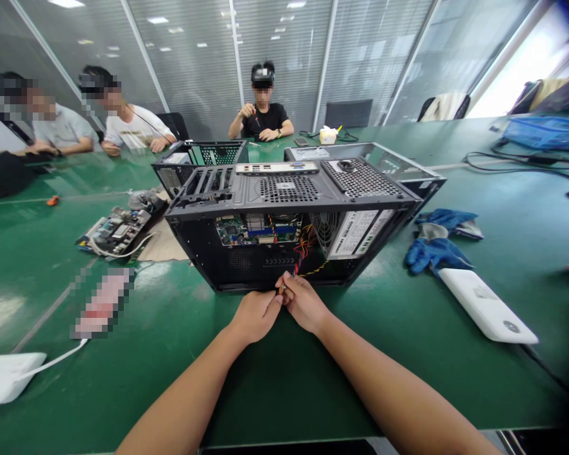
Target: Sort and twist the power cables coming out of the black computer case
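A black computer case [246,196] lies on the green table with its open side facing me. Inside show a motherboard [260,230] and a power supply [355,234] with a fan grille. Red, yellow and black power cables [305,248] run from the power supply down to the case's front edge. There, my left hand [257,314] and my right hand [306,302] meet, fingertips pinched round the cable end. The connector between them is mostly covered by my fingers.
A loose circuit board [118,230] sits on cardboard at left. Blue gloves [436,246] and a white power bank [490,306] lie at right; another white power bank [9,379] is at lower left. More case frames [370,155] stand behind. Several people sit across the table.
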Motion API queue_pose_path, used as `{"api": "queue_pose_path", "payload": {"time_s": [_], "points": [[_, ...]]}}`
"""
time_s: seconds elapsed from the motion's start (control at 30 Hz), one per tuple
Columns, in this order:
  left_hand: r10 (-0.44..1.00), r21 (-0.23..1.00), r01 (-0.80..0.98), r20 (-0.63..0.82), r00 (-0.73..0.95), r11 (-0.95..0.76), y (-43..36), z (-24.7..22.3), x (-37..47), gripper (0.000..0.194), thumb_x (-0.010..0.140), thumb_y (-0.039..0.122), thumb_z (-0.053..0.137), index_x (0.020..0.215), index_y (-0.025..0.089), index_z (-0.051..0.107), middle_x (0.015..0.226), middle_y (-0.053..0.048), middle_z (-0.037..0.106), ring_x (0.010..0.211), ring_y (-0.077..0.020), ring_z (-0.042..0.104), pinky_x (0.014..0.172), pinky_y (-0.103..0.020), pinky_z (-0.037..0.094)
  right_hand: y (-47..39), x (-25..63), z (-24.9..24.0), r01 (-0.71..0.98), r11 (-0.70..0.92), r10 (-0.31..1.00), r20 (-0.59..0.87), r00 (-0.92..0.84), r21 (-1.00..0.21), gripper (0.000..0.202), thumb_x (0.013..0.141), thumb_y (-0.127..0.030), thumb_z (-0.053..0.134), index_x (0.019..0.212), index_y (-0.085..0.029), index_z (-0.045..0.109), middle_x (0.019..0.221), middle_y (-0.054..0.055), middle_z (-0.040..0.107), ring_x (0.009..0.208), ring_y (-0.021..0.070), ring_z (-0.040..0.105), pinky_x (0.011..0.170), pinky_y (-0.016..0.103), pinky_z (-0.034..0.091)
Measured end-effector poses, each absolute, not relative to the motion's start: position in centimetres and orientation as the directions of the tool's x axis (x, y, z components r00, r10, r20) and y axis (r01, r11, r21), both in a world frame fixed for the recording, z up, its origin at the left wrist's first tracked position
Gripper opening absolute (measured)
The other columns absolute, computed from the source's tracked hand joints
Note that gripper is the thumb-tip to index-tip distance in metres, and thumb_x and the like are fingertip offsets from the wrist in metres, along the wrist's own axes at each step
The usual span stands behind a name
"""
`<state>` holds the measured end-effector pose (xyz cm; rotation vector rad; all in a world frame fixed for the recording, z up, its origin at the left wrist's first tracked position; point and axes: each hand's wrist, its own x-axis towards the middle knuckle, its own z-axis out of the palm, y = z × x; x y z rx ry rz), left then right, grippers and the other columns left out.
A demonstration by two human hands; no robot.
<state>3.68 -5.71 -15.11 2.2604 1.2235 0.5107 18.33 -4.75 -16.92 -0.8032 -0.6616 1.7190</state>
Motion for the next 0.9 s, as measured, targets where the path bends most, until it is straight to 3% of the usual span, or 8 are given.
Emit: {"api": "queue_pose_path", "payload": {"time_s": [0.13,0.43,0.9], "points": [[0.849,0.623,0.642,0.072,0.523,-0.448,-5.59,-15.12,3.71,0.035,0.096,0.028,0.034,0.079,0.016,0.062,0.064,-0.001,0.059,0.058,-0.0127,0.054,0.059,-0.023,0.037,-4.73,18.37,-16.69,-0.588,-0.28,0.959,-0.194,-0.206,-0.759,0.034,0.072,-0.05,0.074,0.067,-0.018,0.067,0.044,-0.008,0.028,0.047,0.0087,0.027,0.052,0.026,0.028],[0.852,0.615,0.654,0.058,0.521,-0.442,-5.56,-15.18,3.66,0.033,0.096,0.029,0.035,0.089,0.017,0.065,0.077,-0.004,0.067,0.071,-0.0168,0.063,0.068,-0.025,0.044,-4.75,18.36,-16.74,-0.6,-0.285,0.958,-0.193,-0.214,-0.748,0.033,0.073,-0.049,0.073,0.067,-0.017,0.068,0.044,-0.008,0.026,0.047,0.0082,0.026,0.052,0.026,0.028],[0.841,0.588,0.655,0.082,0.534,-0.474,-5.44,-15.58,3.59,0.033,0.097,0.029,0.034,0.085,0.017,0.063,0.072,-0.002,0.065,0.065,-0.0142,0.06,0.063,-0.023,0.04,-4.7,18.44,-16.79,-0.595,-0.289,0.956,-0.193,-0.221,-0.75,0.034,0.072,-0.05,0.074,0.068,-0.017,0.068,0.044,-0.008,0.027,0.047,0.0083,0.026,0.052,0.025,0.029]]}}
